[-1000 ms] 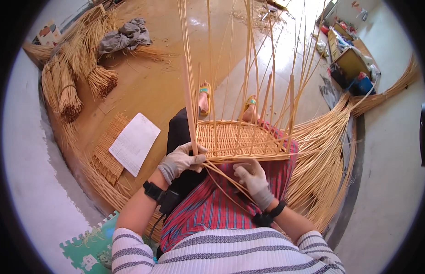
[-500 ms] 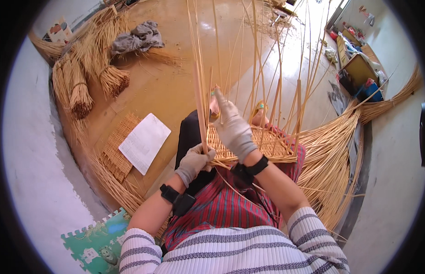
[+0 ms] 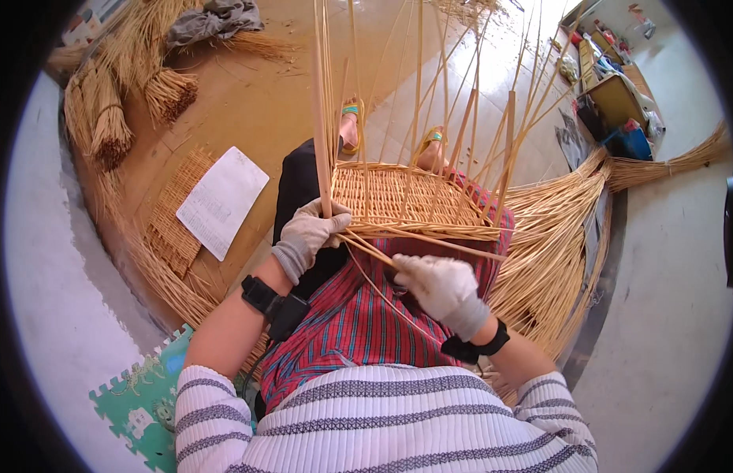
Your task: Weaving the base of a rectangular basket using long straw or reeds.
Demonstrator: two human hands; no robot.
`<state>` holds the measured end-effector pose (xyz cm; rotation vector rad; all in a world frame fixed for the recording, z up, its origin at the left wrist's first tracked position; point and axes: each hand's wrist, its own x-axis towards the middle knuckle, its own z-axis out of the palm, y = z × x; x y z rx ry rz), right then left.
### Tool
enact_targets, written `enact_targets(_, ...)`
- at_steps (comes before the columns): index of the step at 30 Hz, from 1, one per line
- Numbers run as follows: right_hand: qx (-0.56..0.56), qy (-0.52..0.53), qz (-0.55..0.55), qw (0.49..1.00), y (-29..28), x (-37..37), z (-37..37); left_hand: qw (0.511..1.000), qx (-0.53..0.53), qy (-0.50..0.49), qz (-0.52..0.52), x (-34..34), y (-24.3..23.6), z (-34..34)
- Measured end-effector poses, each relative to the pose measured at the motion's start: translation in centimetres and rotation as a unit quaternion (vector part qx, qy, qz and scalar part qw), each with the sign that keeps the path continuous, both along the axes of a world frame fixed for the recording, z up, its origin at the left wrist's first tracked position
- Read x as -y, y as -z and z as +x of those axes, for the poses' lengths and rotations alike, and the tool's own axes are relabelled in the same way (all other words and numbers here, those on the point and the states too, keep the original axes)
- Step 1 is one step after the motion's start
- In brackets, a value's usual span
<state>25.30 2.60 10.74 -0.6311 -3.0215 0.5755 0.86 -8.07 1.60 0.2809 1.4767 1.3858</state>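
Observation:
A partly woven wicker basket [image 3: 406,193] rests across my lap, its flat base woven and tall stakes rising from its edges. My left hand [image 3: 313,227], in a pale glove, is closed on the basket's near left corner, around the foot of a thick upright stake [image 3: 322,118]. In front of the near edge, my right hand [image 3: 441,285], also gloved, is closed on wicker strands [image 3: 372,248] that run from that corner. A thin loose strand [image 3: 382,296] curves down over the red striped cloth on my lap. The right fingertips are partly hidden behind the knuckles.
Bundles of wicker rods [image 3: 114,130] lie at the far left, with a grey cloth [image 3: 217,22] on them. A white sheet [image 3: 223,203] covers part of a woven panel [image 3: 176,217]. More long rods [image 3: 552,252] spread at my right. A green foam mat [image 3: 150,398] lies near left.
My right hand has come from above the basket, among the stakes, down to its near side and now grips strands. The left hand stays at the corner. The view has shifted slightly.

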Motion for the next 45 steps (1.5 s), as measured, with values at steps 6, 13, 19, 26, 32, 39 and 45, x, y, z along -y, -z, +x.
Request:
enact_targets(6, -0.127, 0.068, 0.178, 0.973, -2.0, -8.0, -4.2, 0.999, -0.03, 0.027, 0.003, 0.4, -0.2, -0.1)
enact_targets(13, -0.127, 0.336, -0.119, 0.926, 3.5, -7.9, -4.6, 0.997, -0.059, -0.024, -0.034, 0.1, 0.4, 0.9)
enact_targets(19, -0.287, 0.124, 0.012, 0.95, -0.2, -7.9, -12.0, 0.981, -0.172, -0.077, -0.038, -1.2, 1.3, 2.0)
enact_targets(26, -0.331, 0.107, -0.169, 0.922, 1.0, -8.5, -7.9, 0.975, -0.183, -0.116, -0.048, -1.0, 2.9, 1.8)
enact_targets(32, -0.151, 0.199, -0.146, 0.957, 1.1, -6.5, -1.4, 0.876, -0.46, -0.119, -0.086, -0.4, 0.7, 2.9)
enact_targets(39, -0.092, 0.009, -0.102, 0.99, 3.8, -10.0, -10.4, 0.731, -0.596, 0.309, -0.123, -4.5, -3.8, 5.9)
enact_targets(45, -0.195, 0.156, -0.424, 0.871, 6.9, -7.0, -12.5, 0.591, -0.79, 0.154, -0.05, -3.8, 2.2, 7.2)
